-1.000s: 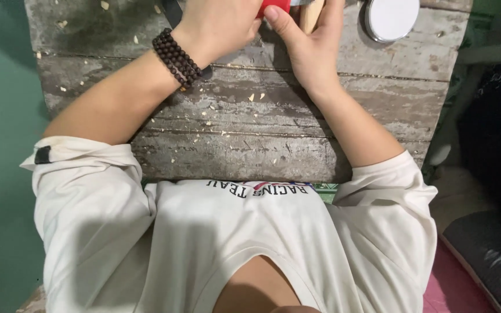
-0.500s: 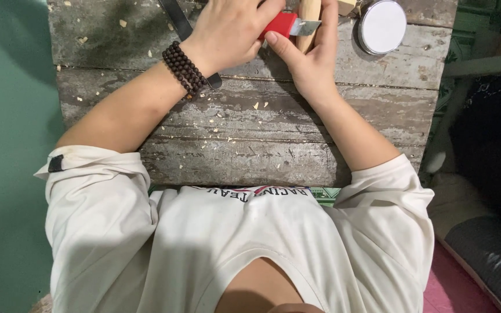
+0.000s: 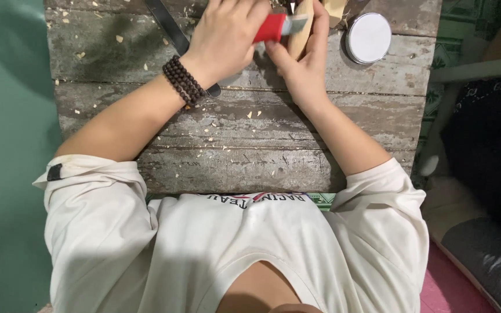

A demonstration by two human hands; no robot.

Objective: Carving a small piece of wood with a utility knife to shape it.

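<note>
My left hand (image 3: 227, 35) grips a knife with a red handle (image 3: 269, 27), its short blade pointing right against a pale piece of wood (image 3: 301, 32). My right hand (image 3: 302, 64) holds that piece of wood upright near the top edge of the view, fingers wrapped around it. A dark beaded bracelet (image 3: 184, 81) sits on my left wrist. Both hands rest over a worn grey plank table (image 3: 250, 150) strewn with small wood chips.
A round tin with a white lid (image 3: 369, 38) stands on the table right of my hands. A dark flat strip (image 3: 172, 35) lies under my left wrist. A green wall is on the left, and a dark seat and pink floor on the right.
The view has tilted so that both hands sit lower in the picture. The red-handled knife and the piece of wood are now more fully in view.
</note>
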